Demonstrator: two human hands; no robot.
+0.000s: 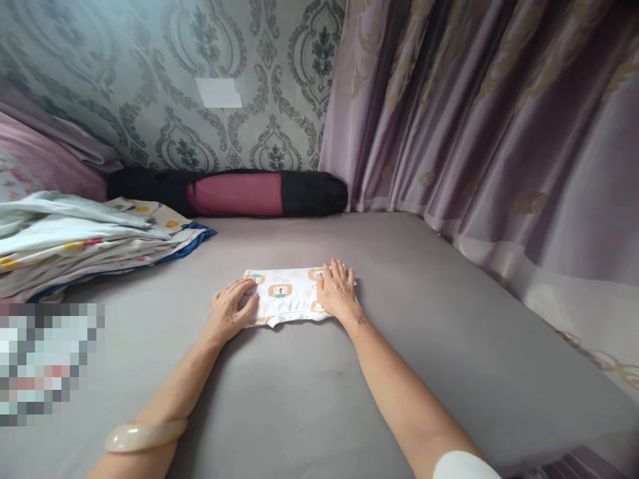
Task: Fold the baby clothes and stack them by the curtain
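Observation:
A small white garment (294, 303) with orange and green cartoon prints lies folded into a flat rectangle on the grey bed sheet (309, 386). At its left end rests my left hand (232, 311), fingers bent slightly over the edge and thumb apart, touching the cloth. My right hand (338, 291) lies flat on the right end, fingers stretched forward and covering part of the print. Neither hand grips the fabric. A pale bangle (144, 436) sits on my left forearm.
A heap of folded blankets or clothes (90, 233) lies on the left, beside a pink pillow-like bundle (44, 156). Along the patterned wall stretches a black and maroon bolster-shaped bag (234, 194). Mauve curtains (449, 113) hang down the right side. A blurred-out patch (44, 362) covers something at lower left.

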